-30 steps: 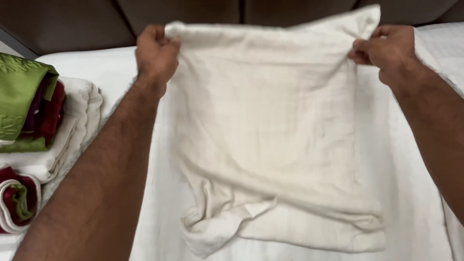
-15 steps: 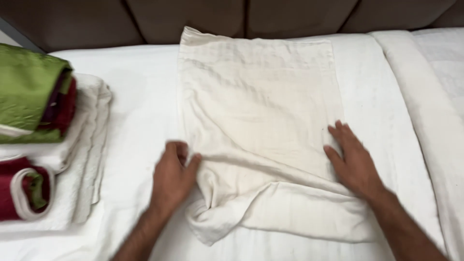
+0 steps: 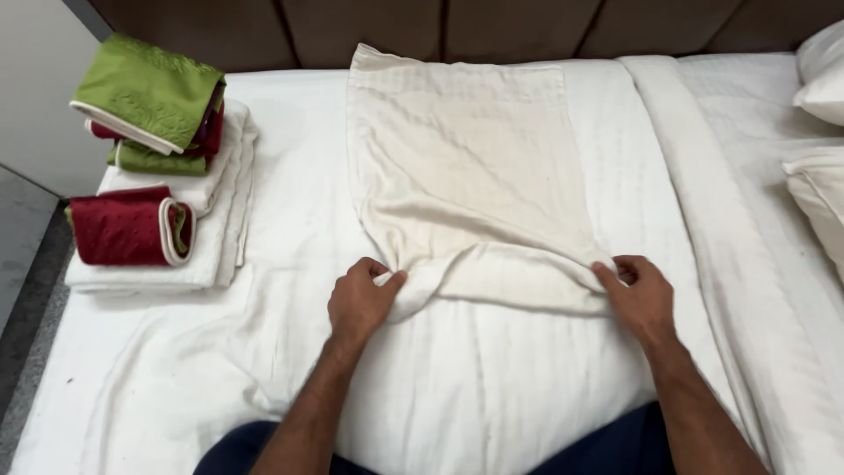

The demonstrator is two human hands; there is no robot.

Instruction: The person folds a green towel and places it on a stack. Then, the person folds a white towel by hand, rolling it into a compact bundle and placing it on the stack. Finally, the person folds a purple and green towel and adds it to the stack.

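Cream rectangular woven cloth stretching toward twelve o'clock on white bed, near corners pinched by left hand and right hand fingers.

Cream cloth flat on white bed, near edge folded, bunched.

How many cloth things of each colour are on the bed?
Cream cloth, both hands pinching its near edge: 1
Green folded cloths: 2
Red folded cloth: 1
White folded towel stack: 1
White pillows: 2
Total: 7
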